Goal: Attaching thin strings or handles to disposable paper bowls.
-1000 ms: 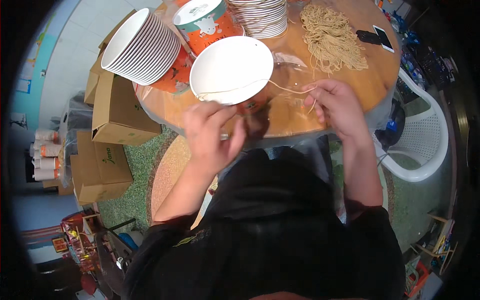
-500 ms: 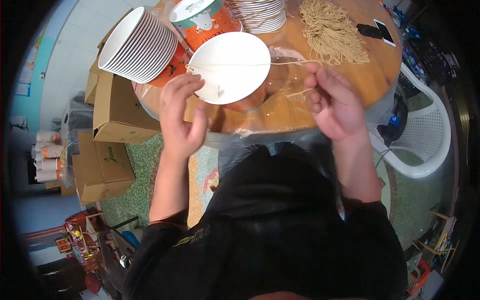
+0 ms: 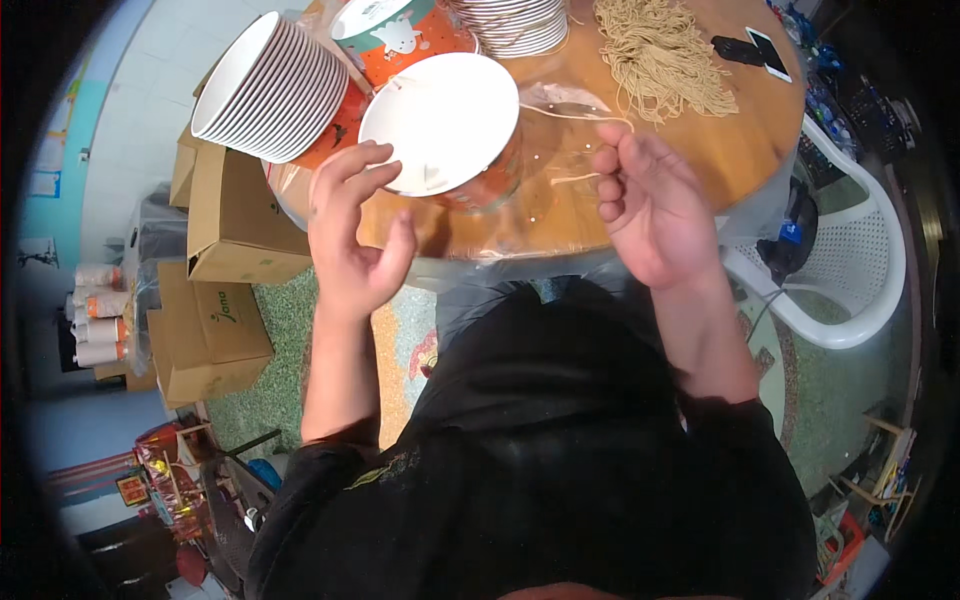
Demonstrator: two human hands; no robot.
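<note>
A paper bucket (image 3: 440, 122) with a white inside stands at the near part of the table, its mouth facing me. My left hand (image 3: 352, 235) is beside its left rim, fingers spread and curved, holding nothing; whether a fingertip touches the rim I cannot tell. To the right of the bucket, my right hand (image 3: 655, 205) pinches a thin tan cord (image 3: 568, 115). One length of the cord runs slackly from the bucket's right rim to my fingers, and a short end sticks out below them.
Nested paper buckets (image 3: 275, 90) lean at the left, beside a printed orange-and-green bucket (image 3: 400, 40). A white rim stack (image 3: 515, 28), a heap of tan cords (image 3: 665, 65) and a phone (image 3: 768, 55) are farther back. Cardboard boxes (image 3: 245, 220) and a white chair (image 3: 860, 260) flank the table.
The cord, stretched across the bucket's mouth before, now hangs slack at its right side. My left fingers have opened off the rim. The bucket has shifted slightly left and away.
</note>
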